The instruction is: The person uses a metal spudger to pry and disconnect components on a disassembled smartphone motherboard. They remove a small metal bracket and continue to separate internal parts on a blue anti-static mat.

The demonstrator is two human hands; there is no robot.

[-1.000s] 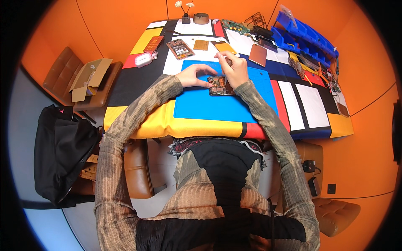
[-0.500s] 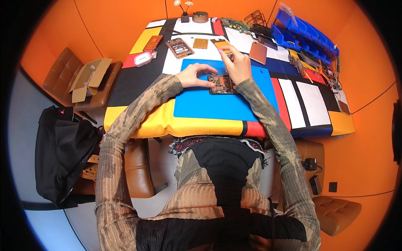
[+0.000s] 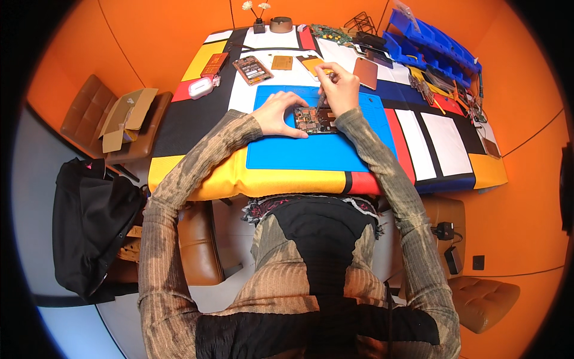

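Observation:
An opened phone (image 3: 312, 124), with its circuit board bare, lies on a blue work mat (image 3: 281, 155). My left hand (image 3: 276, 115) grips the phone's left end, thumb at the near edge and fingers curved at the far edge. Over the phone's right part, my right hand (image 3: 342, 93) pinches a slim dark screwdriver (image 3: 321, 99). Its shaft slants down to the left and its tip reaches the board; whether it sits in a screw is too small to tell.
Beyond the mat lie another opened phone (image 3: 253, 70), a brown card-like piece (image 3: 282, 63) and a copper-coloured phone back (image 3: 366, 73). Blue parts bins (image 3: 427, 48) stand far right, with tools (image 3: 421, 87) before them. A white earphone case (image 3: 201, 88) rests at left.
My left thumb has slid off the board to the phone's near edge. The screwdriver in my right hand has come into sight, its tip down at the board. The view has shifted slightly.

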